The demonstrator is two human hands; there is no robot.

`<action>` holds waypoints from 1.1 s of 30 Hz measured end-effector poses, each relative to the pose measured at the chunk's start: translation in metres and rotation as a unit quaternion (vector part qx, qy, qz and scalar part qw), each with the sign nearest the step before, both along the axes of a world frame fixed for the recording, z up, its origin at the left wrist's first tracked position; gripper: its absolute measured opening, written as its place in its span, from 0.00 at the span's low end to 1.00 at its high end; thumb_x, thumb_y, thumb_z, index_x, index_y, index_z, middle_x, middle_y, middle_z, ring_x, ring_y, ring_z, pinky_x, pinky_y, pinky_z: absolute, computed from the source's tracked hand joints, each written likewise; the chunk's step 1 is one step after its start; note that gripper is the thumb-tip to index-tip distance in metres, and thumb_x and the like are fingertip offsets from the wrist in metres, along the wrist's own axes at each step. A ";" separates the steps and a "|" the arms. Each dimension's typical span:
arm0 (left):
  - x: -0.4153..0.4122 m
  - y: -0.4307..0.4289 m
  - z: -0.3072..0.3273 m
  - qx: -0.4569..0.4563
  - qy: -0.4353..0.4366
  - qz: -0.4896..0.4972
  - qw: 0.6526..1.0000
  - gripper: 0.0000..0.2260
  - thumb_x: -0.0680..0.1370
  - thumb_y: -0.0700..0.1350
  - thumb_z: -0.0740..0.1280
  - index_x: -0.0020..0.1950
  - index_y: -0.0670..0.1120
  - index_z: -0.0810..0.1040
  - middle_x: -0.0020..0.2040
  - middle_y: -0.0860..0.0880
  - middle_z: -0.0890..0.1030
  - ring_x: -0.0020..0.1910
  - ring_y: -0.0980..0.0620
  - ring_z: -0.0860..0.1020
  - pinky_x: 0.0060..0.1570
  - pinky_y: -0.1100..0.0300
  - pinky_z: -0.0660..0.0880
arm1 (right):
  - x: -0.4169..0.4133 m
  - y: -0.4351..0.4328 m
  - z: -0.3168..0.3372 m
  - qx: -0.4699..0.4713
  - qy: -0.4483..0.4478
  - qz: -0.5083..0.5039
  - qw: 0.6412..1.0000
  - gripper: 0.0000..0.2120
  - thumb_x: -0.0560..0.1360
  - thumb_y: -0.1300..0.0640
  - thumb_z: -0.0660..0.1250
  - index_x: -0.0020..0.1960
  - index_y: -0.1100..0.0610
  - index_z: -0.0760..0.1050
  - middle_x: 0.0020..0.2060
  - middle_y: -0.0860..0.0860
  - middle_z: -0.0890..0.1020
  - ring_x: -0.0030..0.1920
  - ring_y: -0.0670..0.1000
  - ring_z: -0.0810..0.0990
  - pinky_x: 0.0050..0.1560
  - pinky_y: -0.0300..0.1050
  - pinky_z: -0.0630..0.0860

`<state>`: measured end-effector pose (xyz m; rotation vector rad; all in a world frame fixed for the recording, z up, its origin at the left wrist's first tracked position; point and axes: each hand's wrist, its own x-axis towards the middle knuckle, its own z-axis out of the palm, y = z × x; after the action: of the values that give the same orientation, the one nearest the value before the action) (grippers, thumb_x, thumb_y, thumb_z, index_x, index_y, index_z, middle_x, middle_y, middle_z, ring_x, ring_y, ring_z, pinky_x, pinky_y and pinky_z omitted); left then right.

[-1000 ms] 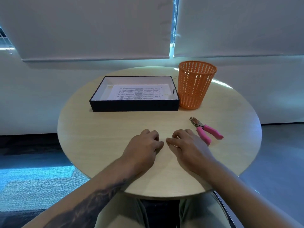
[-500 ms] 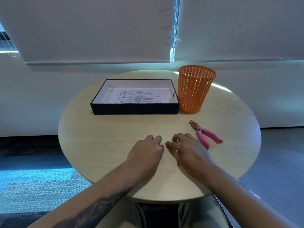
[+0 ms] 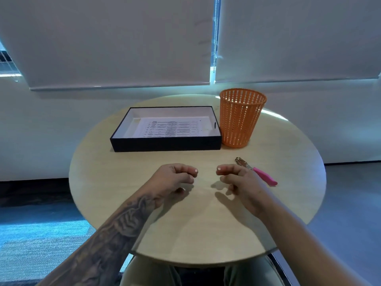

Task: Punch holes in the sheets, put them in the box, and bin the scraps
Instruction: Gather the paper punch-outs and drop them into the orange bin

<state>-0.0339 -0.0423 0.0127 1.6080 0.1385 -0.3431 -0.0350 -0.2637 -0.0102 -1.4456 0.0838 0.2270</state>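
Note:
A black box (image 3: 165, 143) with a white inside stands at the back of the round table (image 3: 115, 182). Printed sheets (image 3: 169, 126) lie flat in it. An orange mesh bin (image 3: 240, 118) stands upright against the box's right end. The pink-handled hole punch (image 3: 261, 175) lies on the table just right of my right hand, partly behind it. My left hand (image 3: 171, 180) and my right hand (image 3: 239, 180) hover a little above the table's middle, a small gap between them. Their fingers are loosely curled and hold nothing.
The table's front edge is close to my lap. Behind the table are a white wall and lowered blinds. The floor drops away on both sides.
Both hands have lifted off the table and drawn slightly apart, fingers curling loosely. The view has tilted, so the box and bin sit lower in the picture.

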 end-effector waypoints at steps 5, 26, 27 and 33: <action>0.008 -0.003 0.001 -0.062 -0.004 -0.017 0.998 0.05 0.74 0.41 0.74 0.49 0.45 0.84 0.44 0.48 0.83 0.43 0.54 0.80 0.37 0.59 0.73 | 0.003 -0.001 0.004 0.032 0.014 0.004 0.999 0.07 0.72 0.63 0.75 0.50 0.57 0.85 0.44 0.52 0.83 0.40 0.52 0.76 0.45 0.47 0.73; 0.174 -0.099 0.151 0.216 -0.333 0.010 0.918 0.04 0.74 0.41 0.75 0.46 0.42 0.86 0.41 0.50 0.83 0.41 0.57 0.79 0.36 0.67 0.70 | 0.163 -0.064 0.164 -0.339 -0.225 -0.127 0.905 0.04 0.72 0.58 0.77 0.40 0.54 0.84 0.36 0.51 0.84 0.37 0.48 0.80 0.39 0.41 0.78; 0.181 -0.103 0.150 0.235 -0.329 0.000 0.915 0.05 0.73 0.41 0.76 0.46 0.41 0.86 0.41 0.50 0.83 0.41 0.56 0.79 0.36 0.67 0.70 | 0.168 -0.066 0.163 -0.362 -0.215 -0.120 0.899 0.03 0.72 0.58 0.78 0.42 0.55 0.85 0.36 0.50 0.84 0.37 0.46 0.80 0.36 0.35 0.76; 0.208 -0.117 0.141 0.264 -0.264 -0.051 0.926 0.09 0.77 0.44 0.73 0.53 0.40 0.84 0.50 0.46 0.84 0.50 0.51 0.81 0.49 0.59 0.78 | 0.188 -0.075 0.159 -0.428 -0.182 -0.072 0.882 0.10 0.77 0.55 0.73 0.55 0.58 0.85 0.43 0.51 0.84 0.39 0.41 0.77 0.34 0.38 0.69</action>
<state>0.1736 -0.1597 0.1533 2.1921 -0.2919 0.0733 0.1527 -0.3389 0.1484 -2.3307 -0.0252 -0.2511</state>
